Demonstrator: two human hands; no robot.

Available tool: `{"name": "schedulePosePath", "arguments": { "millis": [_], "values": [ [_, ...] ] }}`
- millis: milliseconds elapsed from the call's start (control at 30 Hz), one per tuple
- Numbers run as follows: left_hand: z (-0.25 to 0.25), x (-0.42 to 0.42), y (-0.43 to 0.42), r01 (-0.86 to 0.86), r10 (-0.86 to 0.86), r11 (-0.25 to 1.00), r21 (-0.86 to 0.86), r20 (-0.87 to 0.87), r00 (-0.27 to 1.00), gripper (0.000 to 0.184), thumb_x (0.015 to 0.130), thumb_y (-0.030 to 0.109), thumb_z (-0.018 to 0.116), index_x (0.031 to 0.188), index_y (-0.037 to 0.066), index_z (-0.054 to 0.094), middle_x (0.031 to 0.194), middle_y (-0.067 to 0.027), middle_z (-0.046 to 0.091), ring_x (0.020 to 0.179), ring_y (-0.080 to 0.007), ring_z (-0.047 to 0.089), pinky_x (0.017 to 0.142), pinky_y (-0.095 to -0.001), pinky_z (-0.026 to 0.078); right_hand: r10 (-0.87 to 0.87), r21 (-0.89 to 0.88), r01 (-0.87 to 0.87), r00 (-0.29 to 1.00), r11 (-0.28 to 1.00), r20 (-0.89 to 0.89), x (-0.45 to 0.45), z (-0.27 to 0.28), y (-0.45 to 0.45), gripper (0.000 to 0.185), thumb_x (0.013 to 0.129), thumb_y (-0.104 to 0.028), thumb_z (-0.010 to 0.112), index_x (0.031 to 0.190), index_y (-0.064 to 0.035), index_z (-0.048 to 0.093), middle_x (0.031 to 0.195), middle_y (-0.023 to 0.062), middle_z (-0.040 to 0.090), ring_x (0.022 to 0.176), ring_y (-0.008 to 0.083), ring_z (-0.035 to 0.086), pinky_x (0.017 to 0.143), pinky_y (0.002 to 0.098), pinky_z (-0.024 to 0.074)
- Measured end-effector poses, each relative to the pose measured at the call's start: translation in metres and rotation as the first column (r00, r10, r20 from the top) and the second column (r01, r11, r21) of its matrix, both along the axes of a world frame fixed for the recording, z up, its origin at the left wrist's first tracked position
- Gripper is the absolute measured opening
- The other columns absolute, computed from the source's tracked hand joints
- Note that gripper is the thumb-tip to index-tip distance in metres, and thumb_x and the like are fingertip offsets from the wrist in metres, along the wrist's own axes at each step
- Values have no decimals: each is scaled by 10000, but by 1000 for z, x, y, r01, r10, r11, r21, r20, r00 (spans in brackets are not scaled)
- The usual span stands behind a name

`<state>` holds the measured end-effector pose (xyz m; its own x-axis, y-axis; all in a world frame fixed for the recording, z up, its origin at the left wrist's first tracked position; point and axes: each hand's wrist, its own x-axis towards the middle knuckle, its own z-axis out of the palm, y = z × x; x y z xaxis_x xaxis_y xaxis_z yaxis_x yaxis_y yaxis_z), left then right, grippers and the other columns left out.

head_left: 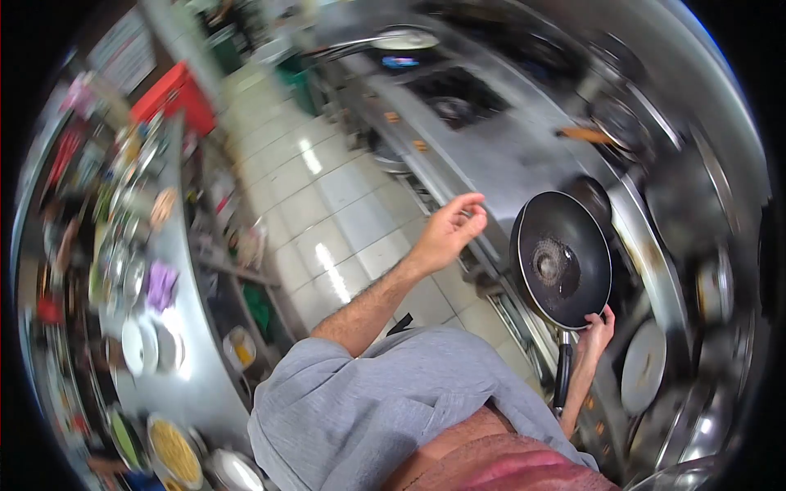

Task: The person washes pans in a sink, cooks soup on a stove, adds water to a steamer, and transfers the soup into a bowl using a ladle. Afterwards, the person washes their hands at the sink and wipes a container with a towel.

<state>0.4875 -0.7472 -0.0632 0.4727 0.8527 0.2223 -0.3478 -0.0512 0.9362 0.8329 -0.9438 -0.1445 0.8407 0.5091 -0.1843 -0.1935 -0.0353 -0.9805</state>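
A black non-stick frying pan point(532, 278) is over the stove side in front of me, with a small pool of clear liquid and bubbles on its bottom. My right hand point(598, 333) has its fingertips on the pan's near right rim, beside where the black handle point(563, 372) begins. The handle points back towards my body. Left of the pan, my left hand point(446, 236) is raised in the air, fingers loosely bent and apart. I see nothing in it, and it does not touch the pan.
A steel stove counter point(524, 135) runs away on the right, with another pan point(407, 38) over a blue flame. A wooden-handled pan point(618, 127) lies beyond. On the left, a steel worktable point(184, 245) carries white plates point(139, 345), a purple cloth point(162, 285) and food containers.
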Motion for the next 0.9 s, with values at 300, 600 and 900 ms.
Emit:
{"name": "schedulePosePath", "arguments": {
  "millis": [300, 600, 900],
  "values": [
    [-57, -168, 78, -365, 382, 922, 131, -473, 794, 411, 867, 268, 544, 1197, 44, 449, 975, -62, 539, 864, -141, 529, 762, -283, 449, 166, 33, -163, 981, 986, -104, -69, -64, 359, 596, 577, 66, 563, 1125, -98, 394, 899, 160, 519, 679, 319, 546, 466, 417, 461],
    [-354, -365, -9, -999, 251, 28, 45, -967, -37, 370, 743, 365, 572, 800, 9, 652, 827, -181, 631, 737, -320, 598, 655, -402, 464, -114, 169, 101, 991, 980, 69, -110, -93, 606, 567, 578, 67, 573, 1068, -20, 302, 941, 250, 394, 611, 398, 538, 426, 540, 547],
    [-414, -322, -50, -974, -85, 170, -153, -986, 140, 307, 767, 299, 609, 712, -2, 635, 667, -118, 626, 523, -216, 569, 491, -351, 454, -280, 80, 278, 960, 957, 23, -136, -65, 686, 389, 687, -89, 595, 1029, 31, 454, 865, 217, 539, 787, 345, 564, 620, 446, 537]
  ]
}}
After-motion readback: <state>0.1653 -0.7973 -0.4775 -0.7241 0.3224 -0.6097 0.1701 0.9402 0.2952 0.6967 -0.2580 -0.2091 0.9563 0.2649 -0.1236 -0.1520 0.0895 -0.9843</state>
